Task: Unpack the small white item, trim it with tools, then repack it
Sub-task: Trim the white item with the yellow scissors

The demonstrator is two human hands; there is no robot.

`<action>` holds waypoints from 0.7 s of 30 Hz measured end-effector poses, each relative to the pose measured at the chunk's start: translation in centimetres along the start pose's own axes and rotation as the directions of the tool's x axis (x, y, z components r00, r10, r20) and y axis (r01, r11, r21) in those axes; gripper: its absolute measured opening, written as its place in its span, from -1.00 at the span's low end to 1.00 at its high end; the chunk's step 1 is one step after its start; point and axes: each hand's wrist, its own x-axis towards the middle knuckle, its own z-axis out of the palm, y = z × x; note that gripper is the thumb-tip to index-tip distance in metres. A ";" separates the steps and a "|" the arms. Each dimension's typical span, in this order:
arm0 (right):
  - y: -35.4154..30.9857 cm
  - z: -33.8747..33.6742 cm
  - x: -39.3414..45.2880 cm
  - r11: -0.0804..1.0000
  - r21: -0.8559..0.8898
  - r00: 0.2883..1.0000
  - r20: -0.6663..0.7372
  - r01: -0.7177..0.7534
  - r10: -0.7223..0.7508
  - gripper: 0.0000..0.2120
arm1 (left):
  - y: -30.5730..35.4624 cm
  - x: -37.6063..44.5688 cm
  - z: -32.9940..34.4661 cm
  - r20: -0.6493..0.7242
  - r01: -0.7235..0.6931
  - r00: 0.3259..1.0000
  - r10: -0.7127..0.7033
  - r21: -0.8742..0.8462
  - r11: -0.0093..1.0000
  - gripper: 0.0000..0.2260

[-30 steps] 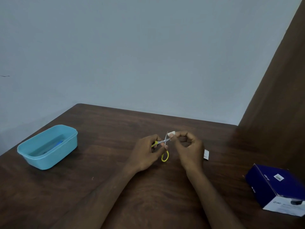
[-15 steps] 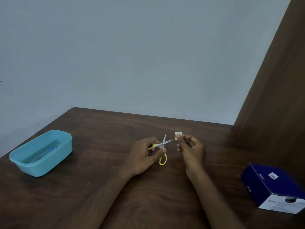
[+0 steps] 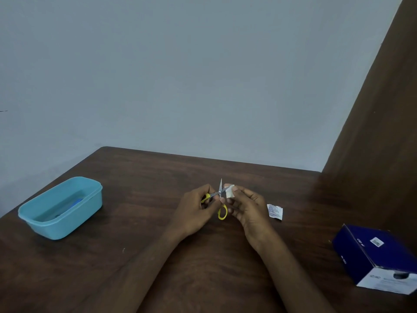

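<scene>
At the far left of the wooden table [image 3: 140, 222] sat a teal plastic tub [image 3: 60, 207] with something blue lying inside, well apart from the work and untouched.

Half a second earlier the scissors and the small white item were held apart, blades spread and pointing at open air. By this moment the two had come together: the small white item [image 3: 230, 191] lay between the spread blades of the yellow-handled scissors [image 3: 220, 196], as it had a full second before. That read as another snip about to be made, so the trimming step was judged under way, with repacking yet to come.

The left hand [image 3: 194, 211] was curled round the scissors, fingers through or against the yellow loops, one loop hanging free below the knuckles, the wrist raised off the table. The blades stood open, one pointing up, the other reaching toward the item.

The right hand [image 3: 248, 208] pinched the white item at its fingertips and presented it to the blades, the other fingers loosely bent beneath.

Just right of that hand a torn printed wrapper [image 3: 274, 211] lay flat on the table, likely the item's packet. Farther right stood a dark blue box [image 3: 379, 256].
</scene>
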 end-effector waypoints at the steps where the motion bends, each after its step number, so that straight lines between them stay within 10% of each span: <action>1: -0.2 -0.1 0.2 1.000 0.023 0.999 -0.033 -0.003 0.004 -0.79 | -0.1 0.1 0.0 -0.001 0.006 1.000 -0.006 0.003 1.000 -0.76; 21: 0.1 -0.1 0.4 0.983 -0.068 0.976 -0.130 0.170 -0.177 -0.83 | -0.4 0.5 0.3 0.025 -0.002 1.000 0.001 0.038 0.999 -0.73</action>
